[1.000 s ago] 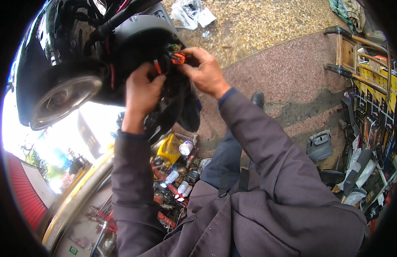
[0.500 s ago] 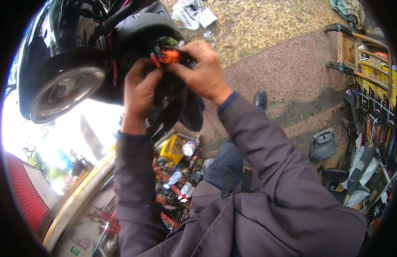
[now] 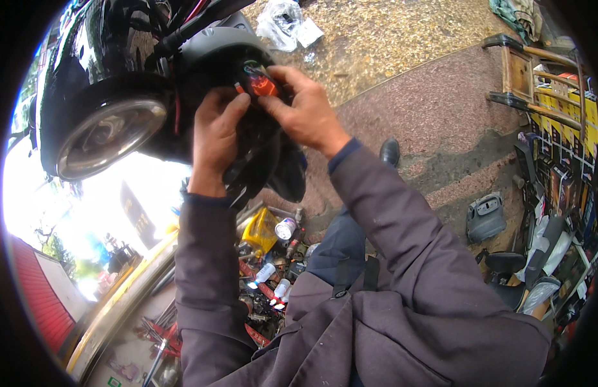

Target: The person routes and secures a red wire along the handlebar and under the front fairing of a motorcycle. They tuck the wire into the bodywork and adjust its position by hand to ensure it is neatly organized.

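Beside the grey-and-black front of a black scooter (image 3: 202, 42), both my hands are raised close together. My right hand (image 3: 306, 109) pinches an orange electrical connector (image 3: 263, 86) between thumb and fingers, with thin wires (image 3: 252, 66) showing just above it. A small red-tipped piece, perhaps a wire end (image 3: 238, 87), sticks up at the fingertips of my left hand (image 3: 216, 129). Thumb and bent fingers are closed there, and the rest of what they hold is hidden. Dark body panels lie behind and below both hands.
The scooter's round headlight (image 3: 112, 138) is at left. Below my hands, tools, bottles and a yellow container (image 3: 259, 231) lie heaped. A wooden stool (image 3: 521, 74) and boxes line the right, with a grey plastic part (image 3: 486, 218) on the floor. A clear plastic bag (image 3: 279, 26) lies at the top.
The orange connector has turned and sits slightly lower and to the right. My left fingertips have moved a little right and away from it; the red-tipped piece now shows apart from the connector.
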Demonstrator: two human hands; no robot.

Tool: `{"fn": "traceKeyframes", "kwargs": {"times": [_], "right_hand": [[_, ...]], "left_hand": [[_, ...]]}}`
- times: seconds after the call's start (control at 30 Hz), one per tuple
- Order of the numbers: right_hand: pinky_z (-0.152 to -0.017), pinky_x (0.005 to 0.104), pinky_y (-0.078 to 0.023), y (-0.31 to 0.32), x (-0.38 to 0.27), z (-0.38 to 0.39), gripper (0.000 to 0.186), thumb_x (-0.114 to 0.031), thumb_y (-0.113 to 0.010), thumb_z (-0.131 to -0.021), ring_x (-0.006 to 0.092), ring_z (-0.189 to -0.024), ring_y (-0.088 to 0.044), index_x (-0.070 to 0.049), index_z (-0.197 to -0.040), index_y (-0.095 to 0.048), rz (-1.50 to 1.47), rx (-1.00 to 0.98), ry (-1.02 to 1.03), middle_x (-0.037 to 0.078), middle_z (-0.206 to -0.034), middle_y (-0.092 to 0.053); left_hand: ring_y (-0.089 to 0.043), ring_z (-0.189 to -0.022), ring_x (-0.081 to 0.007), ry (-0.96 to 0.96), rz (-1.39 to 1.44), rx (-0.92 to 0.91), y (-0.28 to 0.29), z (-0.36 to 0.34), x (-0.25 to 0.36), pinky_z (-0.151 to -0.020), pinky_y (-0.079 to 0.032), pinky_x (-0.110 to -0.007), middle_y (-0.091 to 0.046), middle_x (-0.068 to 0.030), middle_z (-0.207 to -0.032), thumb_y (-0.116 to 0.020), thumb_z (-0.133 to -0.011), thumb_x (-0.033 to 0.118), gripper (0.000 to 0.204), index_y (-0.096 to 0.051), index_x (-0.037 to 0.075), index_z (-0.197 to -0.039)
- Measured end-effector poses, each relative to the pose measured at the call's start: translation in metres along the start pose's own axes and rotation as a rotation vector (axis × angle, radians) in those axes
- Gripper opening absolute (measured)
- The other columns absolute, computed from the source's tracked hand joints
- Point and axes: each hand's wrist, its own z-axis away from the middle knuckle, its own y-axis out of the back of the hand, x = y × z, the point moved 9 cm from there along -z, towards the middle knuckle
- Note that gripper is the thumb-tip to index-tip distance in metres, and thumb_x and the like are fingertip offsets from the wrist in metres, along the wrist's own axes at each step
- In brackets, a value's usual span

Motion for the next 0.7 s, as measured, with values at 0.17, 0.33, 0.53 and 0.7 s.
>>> {"fn": "traceKeyframes", "kwargs": {"times": [0.17,0.33,0.53,0.7], "right_hand": [[-0.086,0.0344,-0.055,-0.001,-0.005,0.000,0.042,-0.012,-0.077,-0.083,0.0248,-0.095,-0.070,0.004,-0.120,-0.063,0.035,-0.076,0.042,0.018,-0.106,-0.070],[-0.086,0.0335,-0.053,-0.006,0.016,-0.006,0.039,-0.012,-0.071,-0.086,0.0197,-0.096,-0.066,0.003,-0.121,-0.061,-0.195,-0.122,-0.204,0.015,-0.107,-0.069],[-0.085,0.0347,-0.054,-0.010,-0.004,-0.010,0.043,-0.023,-0.079,-0.080,0.0227,-0.094,-0.067,0.002,-0.110,-0.060,0.058,-0.162,-0.135,0.016,-0.103,-0.068],[-0.081,0.0353,-0.055,-0.018,-0.005,-0.013,0.043,-0.023,-0.081,-0.079,0.0246,-0.087,-0.069,0.001,-0.108,-0.062,0.123,-0.166,-0.081,0.017,-0.097,-0.070]], "left_hand": [[-0.063,-0.083,-0.0116,-0.100,-0.177,-0.002,-0.004,0.001,0.016,-0.075,-0.050,-0.024,-0.067,-0.0064,-0.092,-0.074,-0.089,0.013,0.026,-0.062,-0.004,-0.105],[-0.064,-0.084,-0.0122,-0.025,-0.056,-0.076,-0.005,0.000,0.012,-0.076,-0.051,-0.025,-0.067,-0.0071,-0.095,-0.068,-0.088,0.007,0.024,-0.060,-0.003,-0.108],[-0.065,-0.085,-0.0126,-0.052,-0.133,-0.035,-0.004,-0.005,0.012,-0.074,-0.054,-0.026,-0.067,-0.0073,-0.096,-0.066,-0.090,0.008,0.025,-0.060,-0.001,-0.113],[-0.065,-0.082,-0.0109,0.030,-0.107,-0.024,0.003,-0.006,0.001,-0.071,-0.053,-0.025,-0.068,-0.0048,-0.091,-0.067,-0.093,0.012,0.019,-0.063,0.000,-0.108]]}}
